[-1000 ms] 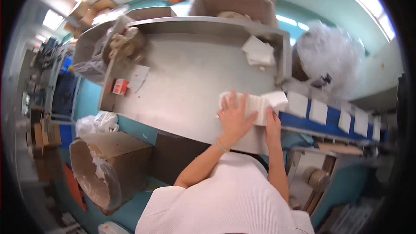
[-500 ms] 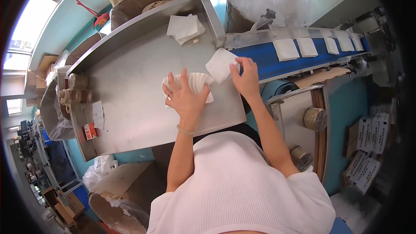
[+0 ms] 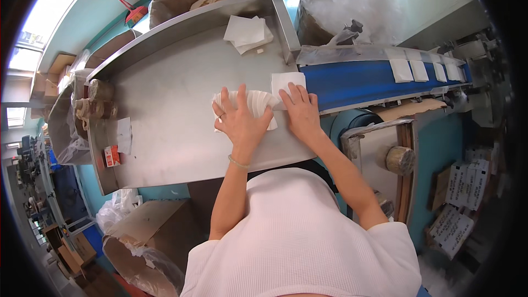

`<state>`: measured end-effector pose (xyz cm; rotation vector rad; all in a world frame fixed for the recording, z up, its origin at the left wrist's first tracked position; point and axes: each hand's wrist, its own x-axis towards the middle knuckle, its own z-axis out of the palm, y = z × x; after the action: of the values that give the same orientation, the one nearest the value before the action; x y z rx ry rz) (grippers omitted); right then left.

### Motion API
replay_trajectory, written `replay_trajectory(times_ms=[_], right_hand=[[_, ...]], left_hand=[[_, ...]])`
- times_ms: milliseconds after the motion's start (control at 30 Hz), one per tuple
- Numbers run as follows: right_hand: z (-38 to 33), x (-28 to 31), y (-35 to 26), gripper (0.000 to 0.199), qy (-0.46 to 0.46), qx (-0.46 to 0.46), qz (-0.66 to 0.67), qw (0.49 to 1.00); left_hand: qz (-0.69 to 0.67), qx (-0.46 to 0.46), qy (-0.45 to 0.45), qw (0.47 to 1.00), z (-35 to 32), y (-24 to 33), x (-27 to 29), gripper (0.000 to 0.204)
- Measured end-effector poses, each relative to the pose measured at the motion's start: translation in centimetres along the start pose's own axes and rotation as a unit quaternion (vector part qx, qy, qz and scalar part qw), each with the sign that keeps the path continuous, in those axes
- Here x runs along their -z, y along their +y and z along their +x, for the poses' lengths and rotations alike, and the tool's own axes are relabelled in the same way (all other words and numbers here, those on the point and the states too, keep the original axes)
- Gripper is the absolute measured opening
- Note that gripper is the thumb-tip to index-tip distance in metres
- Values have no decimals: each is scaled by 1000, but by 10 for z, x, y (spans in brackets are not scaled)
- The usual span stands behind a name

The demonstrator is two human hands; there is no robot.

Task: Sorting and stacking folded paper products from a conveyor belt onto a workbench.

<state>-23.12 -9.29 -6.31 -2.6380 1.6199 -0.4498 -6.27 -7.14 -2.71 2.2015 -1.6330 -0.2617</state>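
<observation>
A row of white folded paper napkins (image 3: 255, 102) stands on edge on the steel table, fanned like pleats. My left hand (image 3: 242, 124) spans it from above, fingers spread over the far side and thumb at its right end, gripping the row. Just to the right, my right hand (image 3: 302, 111) has its fingers pressed on a single white napkin (image 3: 287, 80) at the end of the belt. That napkin's near corner touches or almost touches the row; the fingers hide the exact contact.
A blue conveyor belt (image 3: 341, 85) runs off to the right, carrying several napkins (image 3: 401, 70). Loose napkins (image 3: 246, 30) lie at the table's back by the raised steel rim (image 3: 181, 19). A small red-and-white box (image 3: 112, 155) and a paper sheet (image 3: 125, 136) sit at the left.
My right hand has moved left and nearer, turning the single napkin squarer and bringing it closer to the row. Napkins on the belt have shifted. My left hand keeps its grip.
</observation>
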Motion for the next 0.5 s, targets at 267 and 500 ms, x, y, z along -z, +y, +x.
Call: replay_trajectory(times_ms=[267,500], right_hand=[[-3,-1,34,30,98,-123,23,987],[24,7,-23,47,14,-300,452,840]], left_hand=[[-9,-2,12,1000,-2,2,-4,80],[-142,5,34,989,0,-8,2,93]])
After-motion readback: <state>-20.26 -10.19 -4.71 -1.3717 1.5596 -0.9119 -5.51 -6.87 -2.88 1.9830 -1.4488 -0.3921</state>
